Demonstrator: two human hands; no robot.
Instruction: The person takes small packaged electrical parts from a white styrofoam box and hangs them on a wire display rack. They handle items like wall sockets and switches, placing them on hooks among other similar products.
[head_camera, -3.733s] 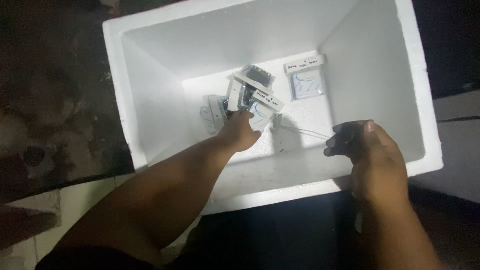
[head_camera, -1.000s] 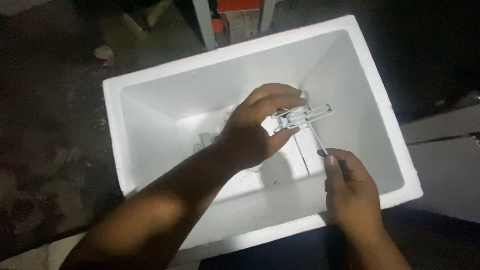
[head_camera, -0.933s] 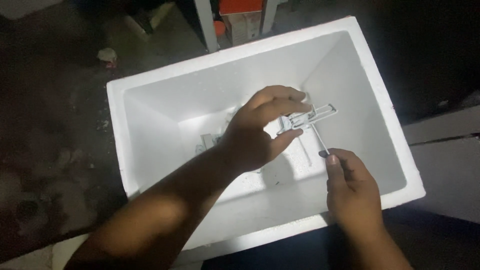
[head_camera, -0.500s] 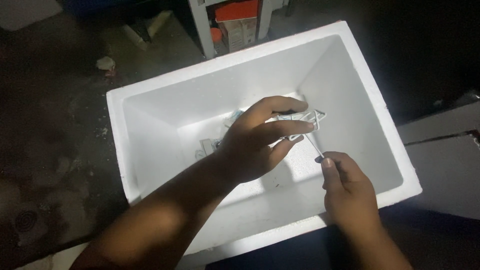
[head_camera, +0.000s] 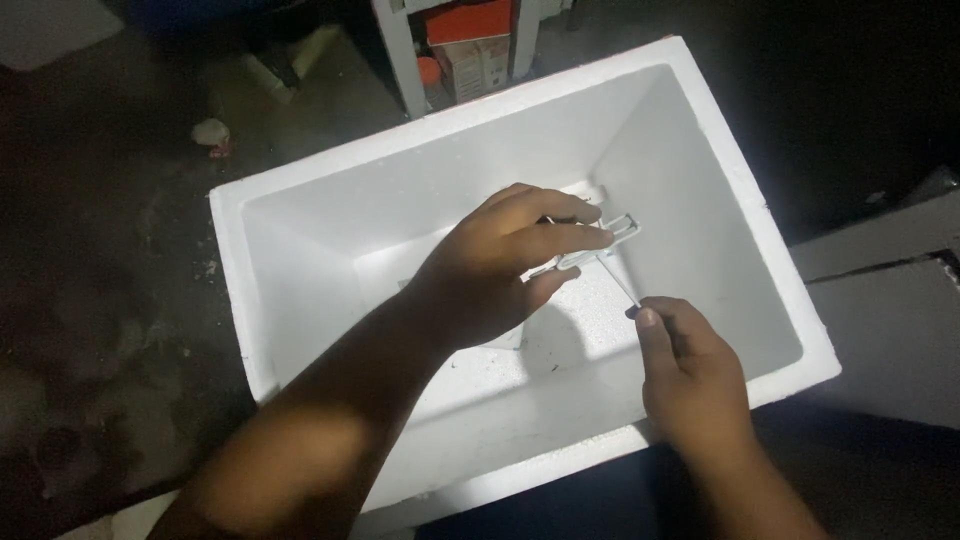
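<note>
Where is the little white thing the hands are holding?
In the head view, the small white part sits over the middle of the white foam box, pinched in the left hand, just above the right hand.

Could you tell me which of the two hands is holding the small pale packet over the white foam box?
The left hand grips the small pale packet over the white foam box; the right hand only pinches a thin wire.

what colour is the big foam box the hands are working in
White all over, inside and out; the head view shows the foam box clearly.
</note>
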